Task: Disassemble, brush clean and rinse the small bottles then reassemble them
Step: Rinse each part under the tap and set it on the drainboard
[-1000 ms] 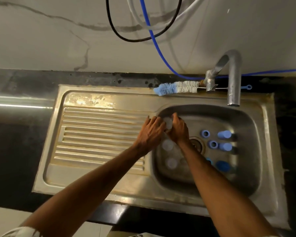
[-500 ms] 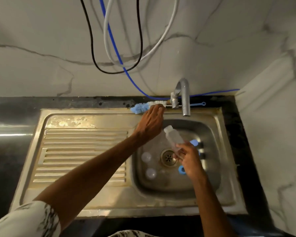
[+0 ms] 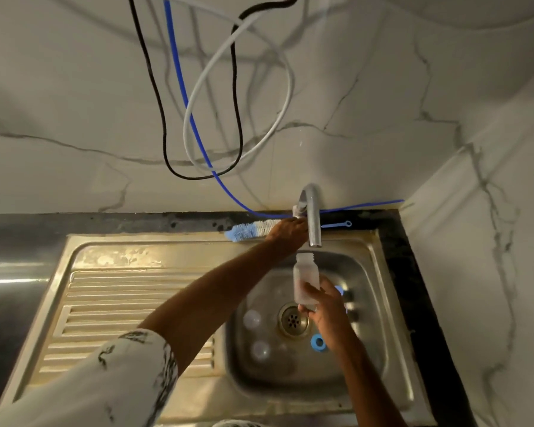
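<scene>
**One Uncapped Bottle Held Beneath the Tap Spout**

Two hands are seen over one steel sink [image 3: 111,257], which is set into a dark surface [image 3: 398,272]. One translucent bottle [image 3: 304,278] is gripped at its lower end by the right hand [image 3: 327,315], with fingers and thumb curled round it. The bottle is held upright and uncapped above the basin, its mouth directly below the spout of the single tap [image 3: 313,223].

The left hand [image 3: 290,231] is placed at the base of the tap, over the stem of the brush. Whether its fingers are closed on anything cannot be told.

One bottle brush [image 3: 247,231], with blue and white bristles, lies along the back rim of the sink.

Two round translucent pieces [image 3: 252,318] are seen on the basin floor, left of the one drain [image 3: 293,320]. They are too blurred to identify further. One blue ring-shaped cap [image 3: 318,342] lies right of the drain, just beside the right wrist. A second blue piece [image 3: 339,289] is partly hidden behind the right hand.

Three cables [image 3: 235,87] are seen hanging on the wall: one black, one blue, one white.
</scene>
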Motion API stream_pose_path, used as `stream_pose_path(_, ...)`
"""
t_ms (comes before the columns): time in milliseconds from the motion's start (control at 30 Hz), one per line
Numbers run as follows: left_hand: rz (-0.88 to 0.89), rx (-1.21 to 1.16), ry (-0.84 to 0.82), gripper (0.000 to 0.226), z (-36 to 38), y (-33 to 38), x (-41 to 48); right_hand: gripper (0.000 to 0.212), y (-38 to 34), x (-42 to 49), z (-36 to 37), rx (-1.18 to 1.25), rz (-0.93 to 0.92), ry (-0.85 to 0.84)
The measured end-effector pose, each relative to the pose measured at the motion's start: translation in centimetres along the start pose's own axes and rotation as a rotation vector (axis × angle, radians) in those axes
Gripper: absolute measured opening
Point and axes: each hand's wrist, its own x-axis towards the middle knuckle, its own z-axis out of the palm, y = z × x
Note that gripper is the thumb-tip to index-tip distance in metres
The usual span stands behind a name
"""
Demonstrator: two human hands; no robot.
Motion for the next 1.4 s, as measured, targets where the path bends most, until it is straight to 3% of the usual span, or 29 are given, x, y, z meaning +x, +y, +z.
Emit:
stream_pose_path(233, -0.183, -0.193, 0.001, 0.032, 1.3, -0.9, -0.8, 0.065, 0.5, 2.1, -0.4, -0.349, -0.26, -0.015)
stream_pose_path(567, -0.19, -0.071, -0.154, 0.044, 3.8, -2.5, -2.4, 0.059, -0.4, 4.6, 0.4, -0.586, -0.44, 0.101)
stream_pose_path(900, -0.159, -0.018, -0.211, 0.028, 3.5, -2.6, -1.0, 0.057, -0.9, 4.4, 0.8, -0.596, -0.573, 0.215)
stream_pose_path(1267, -0.234, -0.033, -0.253, 0.033, 3.6, -2.8, -0.7, 0.057, -0.9, 4.4, 1.0, -0.621, -0.603, 0.209)
stream_pose_path(1400, -0.254, -0.06, -0.272, 0.032, 3.9, -3.1, -0.7, 0.059, -0.9, 5.1, 0.6, -0.614, -0.531, 0.185)
